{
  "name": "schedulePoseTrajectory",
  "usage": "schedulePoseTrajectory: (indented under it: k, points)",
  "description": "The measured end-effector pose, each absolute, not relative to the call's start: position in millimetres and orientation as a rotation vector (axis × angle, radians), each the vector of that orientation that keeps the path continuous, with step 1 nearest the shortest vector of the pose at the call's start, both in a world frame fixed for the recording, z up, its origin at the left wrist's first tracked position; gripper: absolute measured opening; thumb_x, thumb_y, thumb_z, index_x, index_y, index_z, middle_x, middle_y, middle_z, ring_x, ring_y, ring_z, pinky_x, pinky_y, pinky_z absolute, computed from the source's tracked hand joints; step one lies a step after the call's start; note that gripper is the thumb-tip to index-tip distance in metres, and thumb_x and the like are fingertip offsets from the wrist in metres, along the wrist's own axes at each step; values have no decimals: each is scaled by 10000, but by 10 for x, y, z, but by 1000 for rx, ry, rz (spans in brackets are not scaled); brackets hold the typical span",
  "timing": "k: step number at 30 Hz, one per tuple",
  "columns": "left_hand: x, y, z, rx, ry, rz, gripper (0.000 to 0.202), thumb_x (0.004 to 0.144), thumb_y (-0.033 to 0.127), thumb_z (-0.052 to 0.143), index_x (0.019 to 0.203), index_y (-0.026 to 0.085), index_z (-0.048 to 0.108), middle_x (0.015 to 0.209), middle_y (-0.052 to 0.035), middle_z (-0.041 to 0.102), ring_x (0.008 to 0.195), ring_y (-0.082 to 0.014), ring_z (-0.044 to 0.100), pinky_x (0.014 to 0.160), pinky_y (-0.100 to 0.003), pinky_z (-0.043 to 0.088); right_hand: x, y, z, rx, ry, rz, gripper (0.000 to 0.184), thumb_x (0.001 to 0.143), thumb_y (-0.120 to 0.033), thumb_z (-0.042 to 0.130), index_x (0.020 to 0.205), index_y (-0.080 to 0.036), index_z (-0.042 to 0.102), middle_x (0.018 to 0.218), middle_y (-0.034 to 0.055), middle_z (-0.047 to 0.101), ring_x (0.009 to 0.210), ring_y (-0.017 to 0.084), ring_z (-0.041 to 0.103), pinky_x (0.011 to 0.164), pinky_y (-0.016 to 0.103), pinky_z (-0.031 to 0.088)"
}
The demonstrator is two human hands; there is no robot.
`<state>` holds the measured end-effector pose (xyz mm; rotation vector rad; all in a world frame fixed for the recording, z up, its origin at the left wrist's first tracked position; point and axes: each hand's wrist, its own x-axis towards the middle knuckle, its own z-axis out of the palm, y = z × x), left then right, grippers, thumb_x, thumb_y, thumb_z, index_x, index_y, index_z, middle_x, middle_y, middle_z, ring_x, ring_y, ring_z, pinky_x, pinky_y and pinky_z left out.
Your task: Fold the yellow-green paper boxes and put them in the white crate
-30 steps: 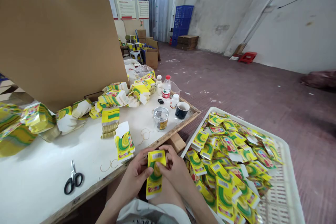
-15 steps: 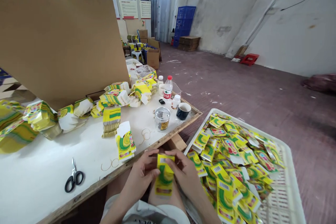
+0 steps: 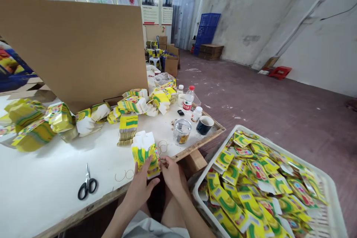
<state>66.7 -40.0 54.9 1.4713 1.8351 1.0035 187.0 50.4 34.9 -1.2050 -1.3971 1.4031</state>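
Taking twelve o'clock as straight ahead of the hands, the pile of flat cartons (image 3: 145, 152) lies at about twelve, at the near edge of the tabletop (image 3: 55, 171). Each carton looks like thin printed card: very light, fairly stiff, easily creased, and its glossy face probably slides against its neighbours. The long printed sides should give the best hold; the white end flaps look more likely to bend. The left hand (image 3: 141, 184) has its fingers spread over the pile, touching but not closed round it. The right hand (image 3: 171, 173) has curled fingers at the pile's right edge; whether they pinch anything, I cannot tell.

A standing stack of cartons (image 3: 128, 130) at eleven limits room behind the pile. The lidded tub (image 3: 182, 132) and dark mug (image 3: 205, 125) sit towards one, well apart from the fingers. Scissors (image 3: 88, 182) lie at nine. At three, the white basket (image 3: 333, 197), heaped with loose cartons (image 3: 259, 182), crowds the right forearm.
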Motion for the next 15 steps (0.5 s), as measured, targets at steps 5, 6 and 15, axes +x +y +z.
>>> schedulePoseTrajectory:
  k: [5,6,15]
  points:
    - [603,-379,712,948,1663,1568,582,816,372,675,1358,228,519,1505,-121,462,1421,-279,366,1158,-426,305,1970,469,460,-1090,-1234,1534,385,700,-481,734,920,-172,672,703,44,717,647,206,655,635,326,526]
    - [609,-364,741,790,1569,1648,558,792,406,704,1302,220,573,1458,-122,523,1398,-285,403,1140,-417,341,2016,433,501,-1070,-1213,1569,407,695,-498,743,925,-171,671,707,44,719,655,202,659,651,327,531]
    - [823,-272,960,337,811,1496,291,690,387,827,901,196,769,925,-76,797,979,-272,723,920,-371,553,2218,162,746,-937,-984,1799,369,622,-448,863,820,-179,707,720,31,729,695,186,661,705,319,520]
